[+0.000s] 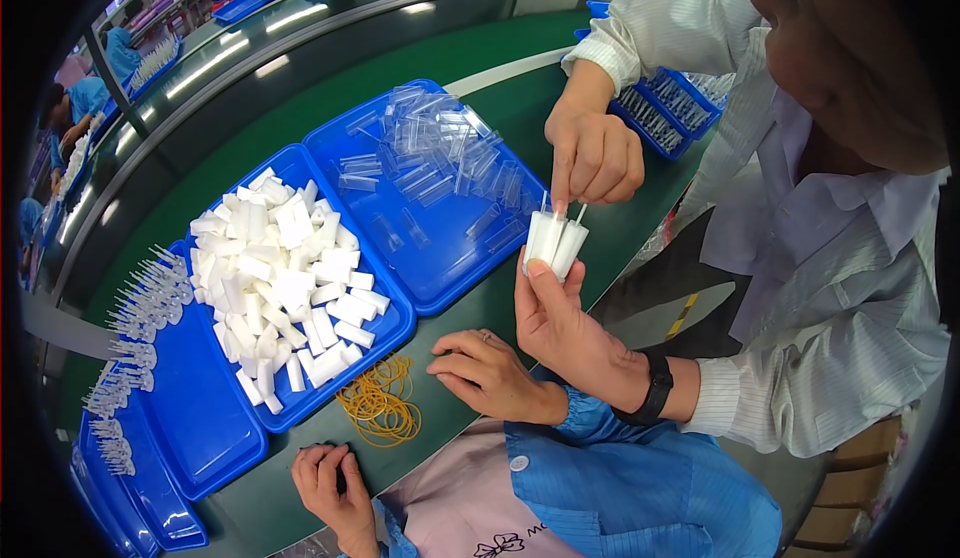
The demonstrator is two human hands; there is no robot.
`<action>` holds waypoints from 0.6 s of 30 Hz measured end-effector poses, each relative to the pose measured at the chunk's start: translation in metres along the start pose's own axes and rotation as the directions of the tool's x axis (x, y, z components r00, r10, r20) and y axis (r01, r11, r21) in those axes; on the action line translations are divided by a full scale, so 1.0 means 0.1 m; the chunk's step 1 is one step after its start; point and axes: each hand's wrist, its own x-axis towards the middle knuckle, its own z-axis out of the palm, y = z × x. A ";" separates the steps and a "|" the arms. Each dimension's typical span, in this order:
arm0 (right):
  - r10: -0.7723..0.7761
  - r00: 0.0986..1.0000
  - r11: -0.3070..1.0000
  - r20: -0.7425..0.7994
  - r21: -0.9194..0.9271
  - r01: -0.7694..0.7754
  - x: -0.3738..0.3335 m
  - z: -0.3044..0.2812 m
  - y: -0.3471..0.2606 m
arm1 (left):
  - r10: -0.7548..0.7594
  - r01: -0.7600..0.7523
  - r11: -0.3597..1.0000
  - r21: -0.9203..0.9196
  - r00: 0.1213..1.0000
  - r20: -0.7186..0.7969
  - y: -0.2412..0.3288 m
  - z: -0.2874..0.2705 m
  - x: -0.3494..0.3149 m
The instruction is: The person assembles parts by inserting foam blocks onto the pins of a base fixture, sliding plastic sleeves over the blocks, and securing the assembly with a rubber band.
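My left hand (332, 488) rests at the table's near edge, its fingers loosely apart and holding nothing. Just right of a pile of yellow rubber bands (385, 406), my right hand (492, 376) hovers or rests palm down, empty, fingers slightly spread. Above it, a co-worker in a white striped shirt grips a small bunch of white cylinders (553, 243) in one hand. The co-worker's other hand (592, 156) touches the top of that bunch, where thin stems stick up. Nearest beyond the bands, a blue tray (392, 333) holds a heap of white cylinders (290, 268).
Another blue tray (440, 278) carries clear plastic tubes (440, 148). At left, blue trays (205, 428) bear clear thin-tipped parts (135, 358). More filled blue trays (655, 123) stand beside the co-worker. A metal-edged conveyor line (330, 33) curves behind the green table.
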 end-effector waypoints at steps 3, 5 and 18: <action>-0.005 1.000 1.000 -0.008 0.001 0.005 0.00 0.00 0.00 | 0.003 -0.003 1.000 -0.001 1.000 0.004 -0.01 0.00 0.00; -0.005 1.000 1.000 -0.010 0.001 0.005 0.00 0.01 0.00 | 0.000 0.000 1.000 -0.004 1.000 0.003 -0.01 0.00 0.00; -0.003 0.998 0.992 0.070 -0.125 0.011 -0.06 -0.02 0.09 | 0.015 -0.015 1.000 0.000 1.000 0.002 -0.01 0.01 0.01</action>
